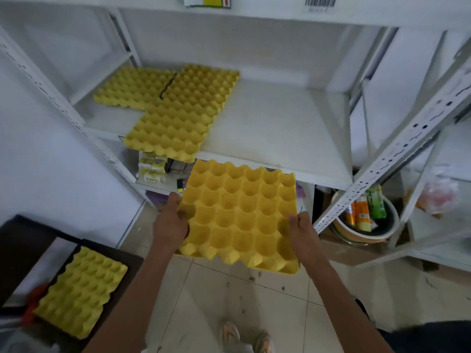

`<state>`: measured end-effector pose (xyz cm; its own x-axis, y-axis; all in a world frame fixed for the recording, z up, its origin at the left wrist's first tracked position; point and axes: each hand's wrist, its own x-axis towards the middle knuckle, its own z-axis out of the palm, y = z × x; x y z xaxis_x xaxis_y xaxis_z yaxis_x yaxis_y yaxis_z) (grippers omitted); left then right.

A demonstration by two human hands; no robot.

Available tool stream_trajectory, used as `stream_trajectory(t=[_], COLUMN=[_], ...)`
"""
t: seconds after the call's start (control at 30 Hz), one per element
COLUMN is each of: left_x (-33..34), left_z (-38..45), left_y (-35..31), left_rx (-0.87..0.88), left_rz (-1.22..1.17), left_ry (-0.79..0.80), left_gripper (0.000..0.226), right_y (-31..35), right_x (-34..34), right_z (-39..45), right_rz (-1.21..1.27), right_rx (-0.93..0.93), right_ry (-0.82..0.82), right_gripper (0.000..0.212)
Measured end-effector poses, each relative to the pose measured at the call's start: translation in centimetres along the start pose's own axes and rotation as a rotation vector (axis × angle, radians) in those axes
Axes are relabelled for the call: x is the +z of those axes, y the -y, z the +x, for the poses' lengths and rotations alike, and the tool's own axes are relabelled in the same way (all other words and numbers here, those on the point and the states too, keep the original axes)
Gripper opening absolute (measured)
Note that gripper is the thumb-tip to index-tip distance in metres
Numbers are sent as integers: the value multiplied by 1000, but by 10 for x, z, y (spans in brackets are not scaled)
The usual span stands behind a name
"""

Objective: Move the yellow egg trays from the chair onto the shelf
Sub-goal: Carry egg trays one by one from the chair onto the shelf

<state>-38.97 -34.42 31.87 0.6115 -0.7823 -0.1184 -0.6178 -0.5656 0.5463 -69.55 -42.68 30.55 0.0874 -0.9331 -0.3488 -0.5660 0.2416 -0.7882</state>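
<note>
**Tray held in front of the shelf**

While the white shelf [275,128] carries two yellow trays [175,110] at its far left, the held egg tray [239,215] hangs near its front edge, left hand [171,222] and right hand [302,229] grasping opposite sides; another tray [81,289] lies on the chair [15,245].

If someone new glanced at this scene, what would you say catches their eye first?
Probably the bright yellow egg tray held in mid-air by the left hand and right hand, just in front of the white shelf. Next, two more trays lying on that shelf at left, and another tray waiting on the dark chair, lower left.
</note>
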Motion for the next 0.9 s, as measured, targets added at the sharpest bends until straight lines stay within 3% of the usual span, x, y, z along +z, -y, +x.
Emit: stream_trajectory(t=[0.13, 0.3, 0.53, 0.7, 0.9], left_x=[-8, -12, 1, 18, 59], left_z=[20, 59, 148, 236, 329], left_y=[-15, -33, -63, -91, -140], left_rx=[37, 95, 148, 185, 152], left_rz=[-23, -52, -13, -18, -70], left_ry=[-18, -53, -32, 54, 204], left_gripper=[21, 31, 28, 26, 42], right_y=[21, 39, 67, 88, 102], right_x=[5, 9, 6, 0, 2], right_z=[18, 47, 118, 214, 320], right_rz=[-31, -33, -93, -134, -166], right_rx=[20, -94, -117, -56, 37], right_ry=[-51, -168, -232, -239, -338], right_gripper=[28, 19, 29, 35, 39])
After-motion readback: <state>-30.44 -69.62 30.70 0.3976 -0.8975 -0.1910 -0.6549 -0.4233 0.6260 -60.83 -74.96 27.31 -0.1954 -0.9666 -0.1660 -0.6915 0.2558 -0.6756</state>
